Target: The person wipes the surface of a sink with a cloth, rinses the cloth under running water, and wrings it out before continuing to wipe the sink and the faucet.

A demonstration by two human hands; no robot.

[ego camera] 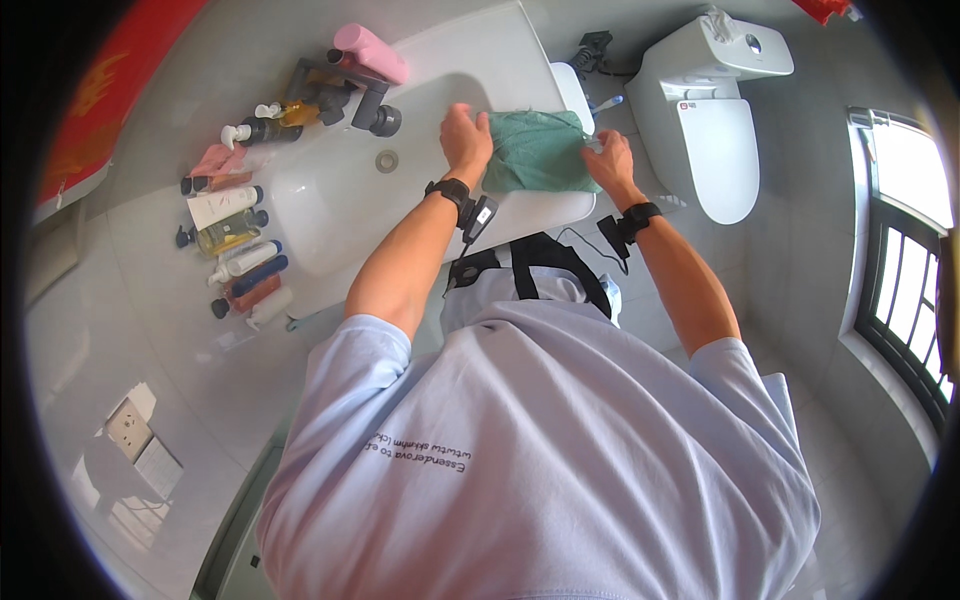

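Note:
A folded green cloth [536, 152] lies flat across the right part of a white washbasin [330, 217]. My left hand [466, 142] is at the cloth's left edge, its thumb apart from the fingers and nothing seen in it. At the opposite edge is my right hand [611, 159], thumb and fingertips close to the cloth's side. Whether those fingertips pinch the fabric cannot be made out. Black straps with small devices circle both wrists.
A black faucet [367, 109] reaches over the basin near the drain [387, 161]. Several bottles and tubes [229, 232] line the left rim, and a pink bottle [371, 52] stands behind the faucet. A toilet [712, 142] is at the right, near a barred window [907, 300].

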